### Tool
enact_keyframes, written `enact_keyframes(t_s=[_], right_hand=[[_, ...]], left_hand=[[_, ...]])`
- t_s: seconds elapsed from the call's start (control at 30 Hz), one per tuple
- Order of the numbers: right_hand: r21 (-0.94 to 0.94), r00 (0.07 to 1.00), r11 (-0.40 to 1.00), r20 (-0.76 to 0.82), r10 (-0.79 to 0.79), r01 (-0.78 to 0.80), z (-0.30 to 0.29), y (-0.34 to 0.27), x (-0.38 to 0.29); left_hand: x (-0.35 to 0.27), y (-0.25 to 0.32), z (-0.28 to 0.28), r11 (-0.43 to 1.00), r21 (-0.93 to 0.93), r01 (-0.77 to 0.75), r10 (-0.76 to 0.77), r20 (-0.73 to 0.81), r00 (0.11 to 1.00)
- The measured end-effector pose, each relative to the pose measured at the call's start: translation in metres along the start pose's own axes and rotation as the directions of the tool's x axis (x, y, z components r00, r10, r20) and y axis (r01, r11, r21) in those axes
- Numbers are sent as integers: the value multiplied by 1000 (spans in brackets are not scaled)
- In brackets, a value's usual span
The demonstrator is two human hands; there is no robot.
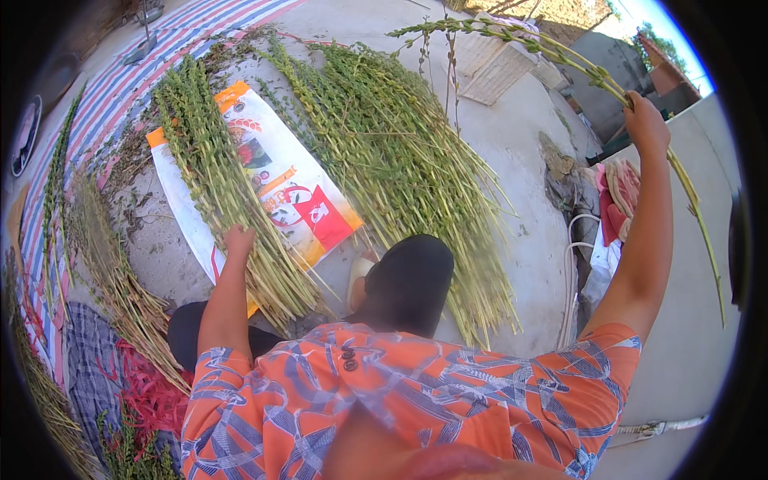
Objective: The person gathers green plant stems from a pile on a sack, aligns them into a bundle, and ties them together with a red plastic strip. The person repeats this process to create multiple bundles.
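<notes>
My right hand (647, 125) is raised at the right, closed around a few long green stalks with seed pods (570, 59), which look like sesame. Their podded tips bend over to the left, and the bare lower ends hang behind my forearm. Down at the left, my left hand (239, 241) has its fingers curled on the edge of a bundle of similar stalks (207, 150). That bundle lies across a printed white and orange sack (327, 210) spread on the ground. A larger pile of podded stalks (384, 138) lies just right of the sack.
A striped plastic sheet (120, 90) covers the ground at the left. More stalks (114, 258) and pink plastic strips (153, 390) lie beside my left leg. A wall (696, 252) stands close on my right, with cloths (621, 192) by it. Flattened cardboard (492, 66) lies farther back.
</notes>
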State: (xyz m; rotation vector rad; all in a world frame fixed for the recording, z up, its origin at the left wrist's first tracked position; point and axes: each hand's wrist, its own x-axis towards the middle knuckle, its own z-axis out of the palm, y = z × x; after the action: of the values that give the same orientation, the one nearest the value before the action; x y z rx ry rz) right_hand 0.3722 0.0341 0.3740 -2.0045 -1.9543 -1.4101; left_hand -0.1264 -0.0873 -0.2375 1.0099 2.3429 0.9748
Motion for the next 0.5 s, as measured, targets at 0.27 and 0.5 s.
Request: enact_keyframes(t_s=[0.27, 0.5], right_hand=[[170, 978, 965, -21, 207, -200, -9, 42, -139], [616, 957, 743, 65, 284, -262, 15, 47, -242]], left_hand=[[5, 127, -17, 896, -244, -372, 370, -54, 927], [20, 314, -49, 699, -352, -622, 634, -96, 767]])
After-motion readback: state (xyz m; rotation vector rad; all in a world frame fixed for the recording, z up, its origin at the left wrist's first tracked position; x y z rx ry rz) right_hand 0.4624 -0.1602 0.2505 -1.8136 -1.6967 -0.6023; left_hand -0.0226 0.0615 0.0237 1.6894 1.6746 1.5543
